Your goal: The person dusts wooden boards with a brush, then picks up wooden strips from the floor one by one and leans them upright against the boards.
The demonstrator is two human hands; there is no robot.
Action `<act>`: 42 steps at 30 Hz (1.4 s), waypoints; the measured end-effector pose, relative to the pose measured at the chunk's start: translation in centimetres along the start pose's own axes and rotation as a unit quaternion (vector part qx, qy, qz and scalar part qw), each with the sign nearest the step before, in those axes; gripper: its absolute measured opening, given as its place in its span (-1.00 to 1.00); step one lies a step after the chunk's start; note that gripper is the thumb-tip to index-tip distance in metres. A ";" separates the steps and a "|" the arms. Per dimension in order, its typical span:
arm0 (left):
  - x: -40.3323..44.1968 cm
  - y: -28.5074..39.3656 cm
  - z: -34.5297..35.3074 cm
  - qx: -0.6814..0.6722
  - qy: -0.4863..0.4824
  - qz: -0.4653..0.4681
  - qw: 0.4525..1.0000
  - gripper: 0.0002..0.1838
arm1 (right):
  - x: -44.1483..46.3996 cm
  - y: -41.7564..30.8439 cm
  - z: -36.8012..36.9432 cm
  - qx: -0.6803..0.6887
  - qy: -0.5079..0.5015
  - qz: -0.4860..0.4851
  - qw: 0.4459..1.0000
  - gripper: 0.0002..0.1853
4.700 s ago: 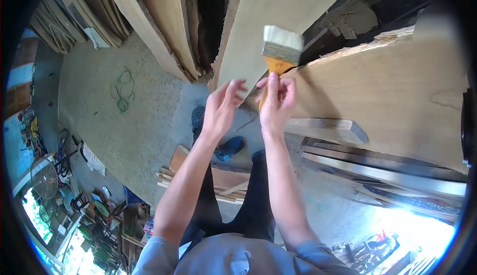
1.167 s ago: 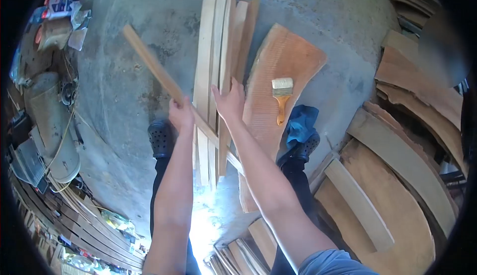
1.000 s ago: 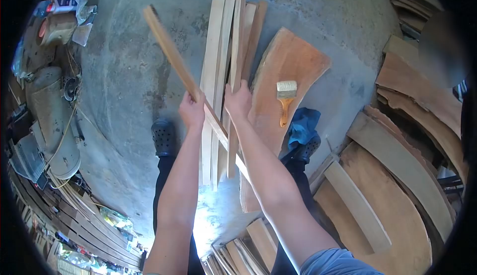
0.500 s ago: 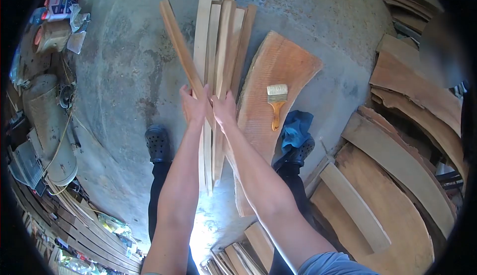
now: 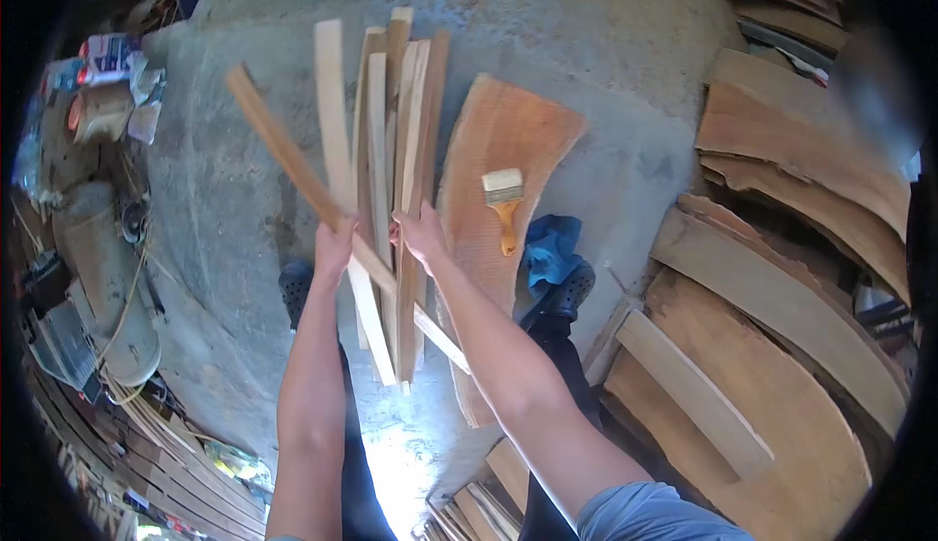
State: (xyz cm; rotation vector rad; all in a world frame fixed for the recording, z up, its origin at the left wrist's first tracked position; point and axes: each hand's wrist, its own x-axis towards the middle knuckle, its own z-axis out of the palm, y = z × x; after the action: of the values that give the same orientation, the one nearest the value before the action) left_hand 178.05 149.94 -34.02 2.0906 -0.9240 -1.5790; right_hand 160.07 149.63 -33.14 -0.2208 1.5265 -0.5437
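Observation:
My left hand [image 5: 335, 246] is closed round a long brown wooden strip [image 5: 283, 150], which slants from the upper left down under my right forearm. Beside it a pale strip [image 5: 334, 101] also passes at my left fingers; whether they grip it too I cannot tell. My right hand [image 5: 420, 232] is closed on a strip [image 5: 403, 306] at the right part of the pile of long wooden strips [image 5: 378, 121]. Right of the pile lies a wide reddish board [image 5: 503, 121], and a brush [image 5: 504, 207] with a yellow handle rests on it.
A blue cloth [image 5: 553, 250] lies by my right shoe [image 5: 572, 292]. Large curved boards [image 5: 782, 385] are stacked at the right. At the left are a grey cylinder [image 5: 112, 277], containers [image 5: 103, 111] and a cord. More wood pieces [image 5: 508, 468] lie at the bottom.
My hands have moved apart and slightly down. The slanting strip has swung to the left, and a pale strip has separated leftward from the pile. The view has shifted too.

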 end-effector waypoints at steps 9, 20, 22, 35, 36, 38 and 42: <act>-8.2 9.4 1.6 0.018 0.081 0.127 0.988 -0.70 | -9.4 -9.5 -9.1 0.047 0.024 -0.079 0.995 -0.71; 1.5 4.3 5.0 0.356 0.164 0.089 0.915 -0.51 | -10.8 -8.4 -21.7 0.105 0.032 -0.104 0.989 -0.83; 0.9 4.6 5.3 0.388 0.201 0.057 0.898 -0.48 | -11.8 -7.1 -22.5 0.132 0.055 -0.091 0.986 -0.82; -16.0 16.4 5.0 0.073 0.187 0.120 0.972 -0.69 | -20.3 -15.6 -35.1 0.194 0.069 -0.105 0.973 -0.78; -16.7 17.8 4.3 0.136 0.223 0.156 0.953 -0.67 | -21.3 -17.3 -37.6 0.215 0.074 -0.122 0.966 -0.77; -19.8 23.7 4.9 0.177 0.260 0.170 0.934 -0.63 | -23.5 -20.8 -42.6 0.248 0.076 -0.150 0.954 -0.76; -26.9 37.8 6.1 0.152 0.288 0.262 0.909 -0.59 | -27.8 -28.0 -53.7 0.248 0.137 -0.205 0.937 -0.75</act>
State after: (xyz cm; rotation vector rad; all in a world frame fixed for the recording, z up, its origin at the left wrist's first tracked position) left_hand 157.26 141.79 7.14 2.0665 -1.3952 -0.5263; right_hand 103.17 148.92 1.64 -0.0679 1.5608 -1.3172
